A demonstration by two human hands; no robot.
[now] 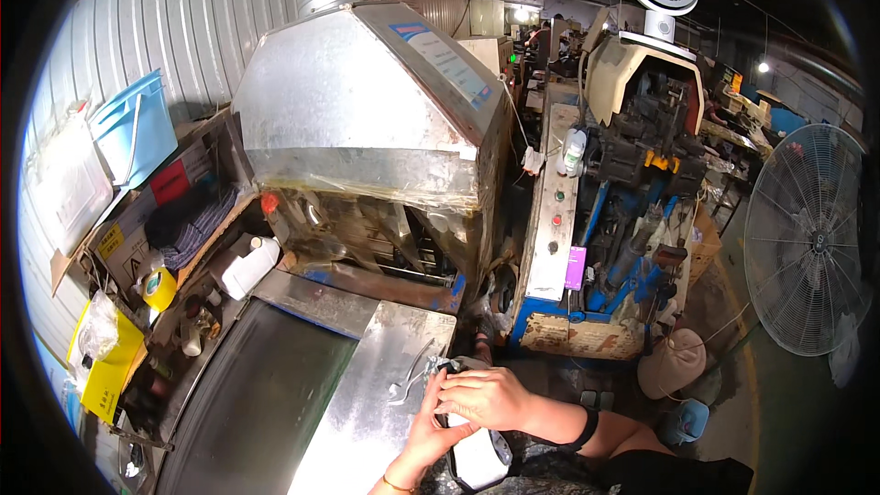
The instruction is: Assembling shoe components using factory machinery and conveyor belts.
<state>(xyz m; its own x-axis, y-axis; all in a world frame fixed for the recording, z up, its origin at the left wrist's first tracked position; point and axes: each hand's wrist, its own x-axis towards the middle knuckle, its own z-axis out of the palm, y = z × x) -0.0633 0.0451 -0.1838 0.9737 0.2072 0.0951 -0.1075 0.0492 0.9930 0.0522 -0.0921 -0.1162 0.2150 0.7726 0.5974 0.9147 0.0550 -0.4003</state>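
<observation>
Low in the view, my left hand (427,438) and my right hand (490,398) come together over a white piece with a black edge (480,460). My left fingers point up along its near-left side. From the right, my right hand reaches over the top, fingers bent against it. Both hands look closed on this piece, whose shape resembles part of a shoe; its far end is largely hidden by the fingers. Just left of my hands is a bare metal plate (371,403), with thin pale strands (410,376) lying on it.
A dark conveyor belt (261,394) runs under a large metal hood (357,92). Ahead on the right stands a blue-based machine (587,335). A big caged fan (811,238) is at far right. The left shelf holds a white jug (247,266) and yellow tape (159,290).
</observation>
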